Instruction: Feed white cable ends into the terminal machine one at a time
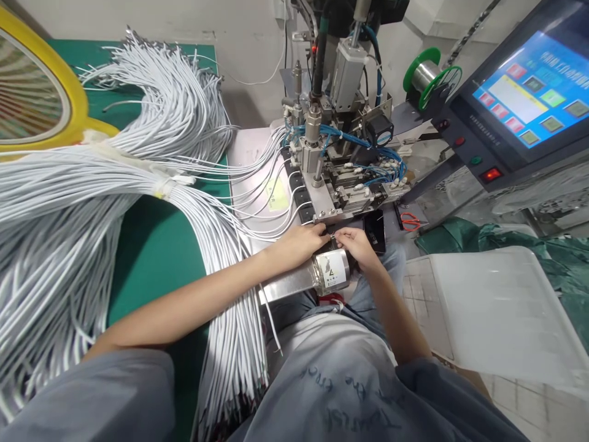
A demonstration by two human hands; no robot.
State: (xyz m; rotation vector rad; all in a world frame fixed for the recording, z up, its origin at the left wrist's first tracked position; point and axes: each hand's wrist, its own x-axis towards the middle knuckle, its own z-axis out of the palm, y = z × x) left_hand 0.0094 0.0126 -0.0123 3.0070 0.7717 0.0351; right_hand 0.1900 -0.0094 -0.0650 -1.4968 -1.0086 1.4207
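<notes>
My left hand (306,240) lies at the front end of a black slotted block (301,196), its fingers bent and closed. What they press on is hidden. Close by on the right, my right hand (356,245) pinches something tiny between thumb and fingertips, too small to name. The two sets of fingertips nearly meet. Several white cables (262,215) run into the block from the left, beneath a soldering machine (317,153) with metal cylinders and blue tubes. Just below my hands sits a clear container with a white label (334,270).
Big bundles of white cables (179,104) cover a green table (151,245). A yellow fan (76,98) stands far left. To the right are a solder wire spool (424,77), a touchscreen (534,92), a black phone (375,230), red-handled scissors (410,221) and a white plastic bin (497,294).
</notes>
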